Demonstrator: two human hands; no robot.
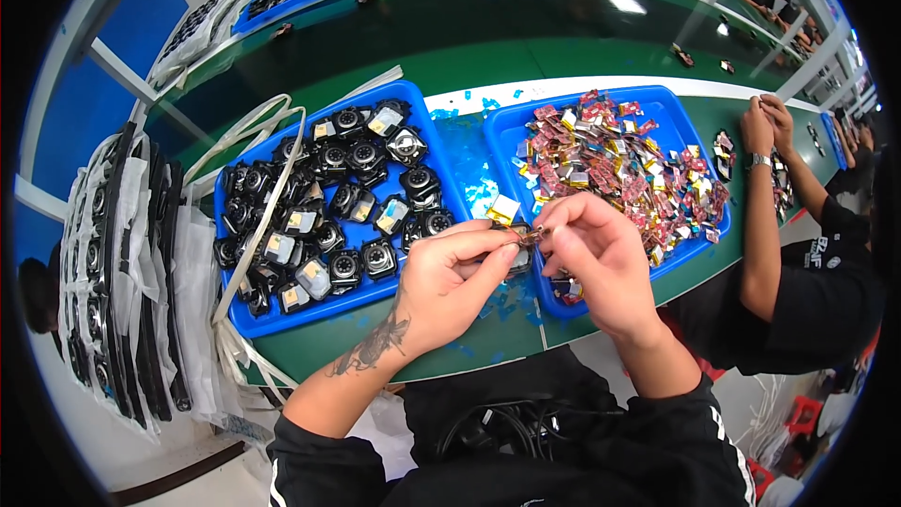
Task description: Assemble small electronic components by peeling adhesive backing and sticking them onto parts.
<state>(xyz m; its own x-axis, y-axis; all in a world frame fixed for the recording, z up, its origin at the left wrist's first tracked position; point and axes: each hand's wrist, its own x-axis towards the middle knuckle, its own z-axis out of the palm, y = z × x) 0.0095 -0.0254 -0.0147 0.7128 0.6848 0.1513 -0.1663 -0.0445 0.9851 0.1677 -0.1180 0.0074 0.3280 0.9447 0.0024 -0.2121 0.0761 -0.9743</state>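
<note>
Black-sleeved, pinching a small electronic part [531, 238] between left hand [452, 280] and right hand [608, 268], at the left edge of the circuit-board tray [498, 147], with black round-lensed housings [346, 263] in a blue tray [305, 320] left of it.

"Any writing in view?"
"White lettering [818, 248] on the black shirt [809, 305] at the right."
"How is it set?"
"A larger line, smaller characters beside it, and a small pale mark [833, 263] nearby."
"Elsewhere?"
"Nothing legible."
</note>
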